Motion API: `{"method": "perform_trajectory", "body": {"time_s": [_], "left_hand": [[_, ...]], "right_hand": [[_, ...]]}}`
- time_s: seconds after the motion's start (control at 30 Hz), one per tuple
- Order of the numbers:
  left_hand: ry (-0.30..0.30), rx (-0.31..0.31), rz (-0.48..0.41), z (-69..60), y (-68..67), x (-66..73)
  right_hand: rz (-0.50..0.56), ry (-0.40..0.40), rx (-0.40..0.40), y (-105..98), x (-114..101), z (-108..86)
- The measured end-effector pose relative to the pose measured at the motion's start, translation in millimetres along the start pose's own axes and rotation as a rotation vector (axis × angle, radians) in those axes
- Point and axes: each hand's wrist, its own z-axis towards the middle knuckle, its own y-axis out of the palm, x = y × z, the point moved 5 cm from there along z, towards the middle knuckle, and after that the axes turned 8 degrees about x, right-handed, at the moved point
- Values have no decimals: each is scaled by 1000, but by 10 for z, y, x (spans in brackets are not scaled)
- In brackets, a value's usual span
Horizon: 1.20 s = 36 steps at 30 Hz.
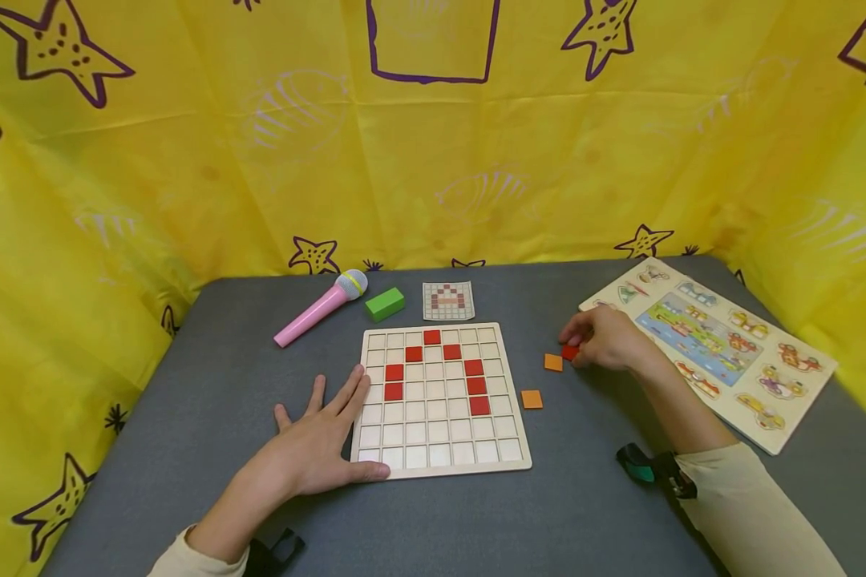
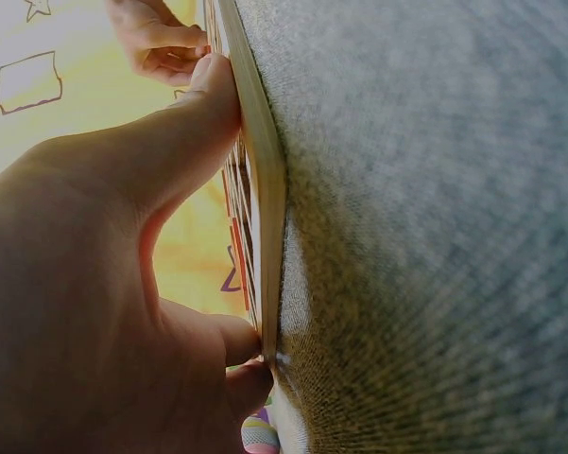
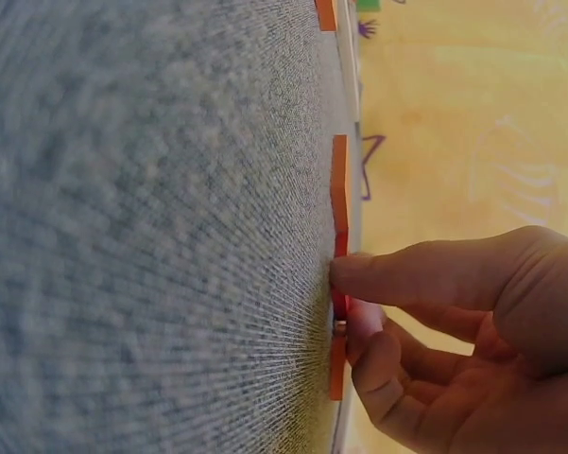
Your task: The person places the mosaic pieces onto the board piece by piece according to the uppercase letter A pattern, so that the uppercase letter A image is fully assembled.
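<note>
A pale wooden grid board [image 1: 439, 433] lies on the table with several red square tiles [image 1: 479, 405] in its cells, forming a peaked outline. Spread along the board's left edge, my left hand [image 1: 317, 445] has its thumb on the near corner and fingertips at the side. My right hand [image 1: 609, 340] is to the right of the board, pinching a red tile [image 3: 340, 248] at table level between thumb and fingers. Just left of that tile lies an orange tile [image 1: 553, 363], and another orange tile [image 1: 532, 399] sits nearer the board. The right wrist view shows an orange piece [image 3: 337, 369] beyond the fingers.
Behind the board are a small printed pattern card [image 1: 448, 301], a green block [image 1: 385, 304] and a pink toy microphone [image 1: 321, 310]. A wooden picture puzzle [image 1: 707, 353] lies at the right, partly under my right forearm. Yellow patterned cloth [image 1: 433, 184] surrounds the grey table [image 1: 209, 385].
</note>
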Motion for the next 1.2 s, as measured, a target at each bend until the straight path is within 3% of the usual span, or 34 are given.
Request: {"method": "perform_trajectory", "body": {"time_s": [0.57, 1.2], "left_hand": [[4, 6, -4, 0, 4, -1], [1, 3, -10, -1, 2, -4]], "right_hand": [[35, -14, -1, -21, -48, -27], [176, -45, -26, -13, -135, -59]]}}
